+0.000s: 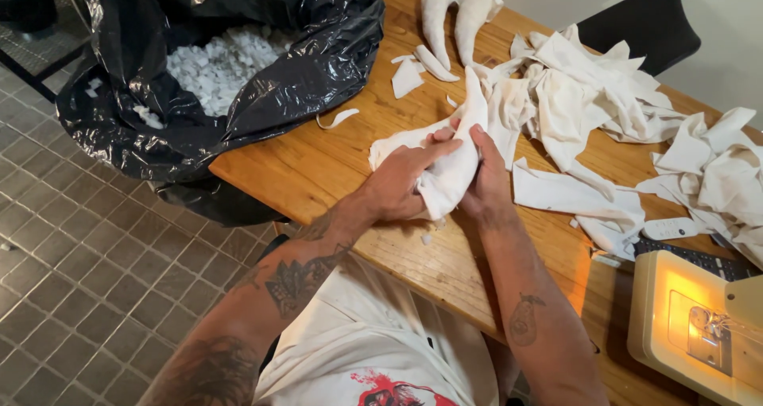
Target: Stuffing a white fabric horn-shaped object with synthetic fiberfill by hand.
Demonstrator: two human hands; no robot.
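Clasping the white cloth piece (449,163) between our left hand (397,185) and right hand (483,179), its length points away, near the table (318,167) edge.

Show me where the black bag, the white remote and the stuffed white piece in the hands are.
black bag (310,76), head view, on its right rim.
white remote (669,229), head view, on its middle.
stuffed white piece (451,171), head view, on cloth between the hands.

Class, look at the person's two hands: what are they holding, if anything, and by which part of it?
Both hands hold a white stuffed fabric piece. The left hand grips its lower, wider end, and the right hand supports its right side below the narrow upper tip.
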